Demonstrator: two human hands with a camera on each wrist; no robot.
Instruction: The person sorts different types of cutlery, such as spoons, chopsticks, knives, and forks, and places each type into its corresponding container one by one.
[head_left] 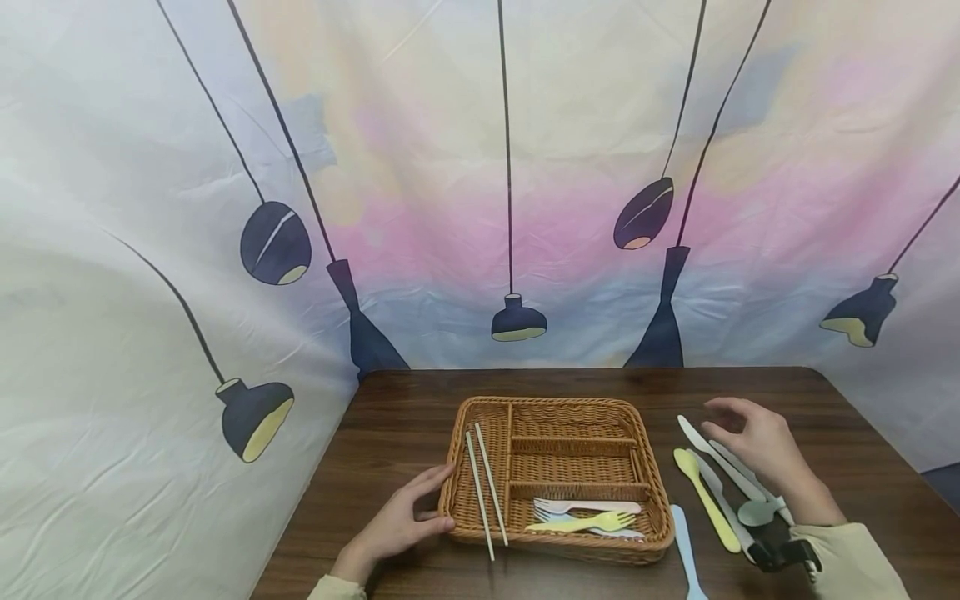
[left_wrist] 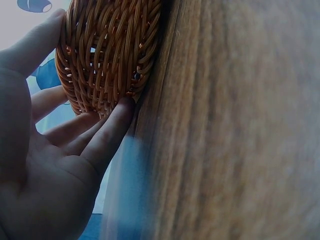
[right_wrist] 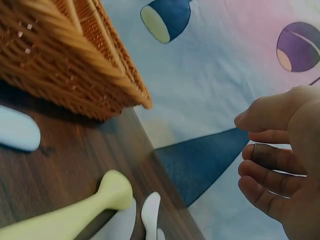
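A wicker basket [head_left: 573, 483] with several compartments stands on the table. My left hand [head_left: 405, 521] rests its fingers against the basket's left side; in the left wrist view its fairly straight fingers [left_wrist: 112, 127] touch the weave. Two pale chopsticks [head_left: 480, 492] lie in the left compartment. In the front compartment are a white fork [head_left: 588, 506], a yellow fork [head_left: 581, 523] and a light blue fork partly under it. My right hand [head_left: 757, 442], loosely curled and holding nothing, hovers over cutlery on the right: a yellow spoon [head_left: 708, 500], whitish knives [head_left: 716, 458] and a pale spoon [head_left: 756, 512].
A light blue utensil [head_left: 684, 550], its lower end cut off by the frame, lies by the basket's front right corner. The brown wooden table [head_left: 420, 400] ends at a patterned cloth backdrop [head_left: 450, 208]. A black strap device [head_left: 783, 557] is at the right wrist.
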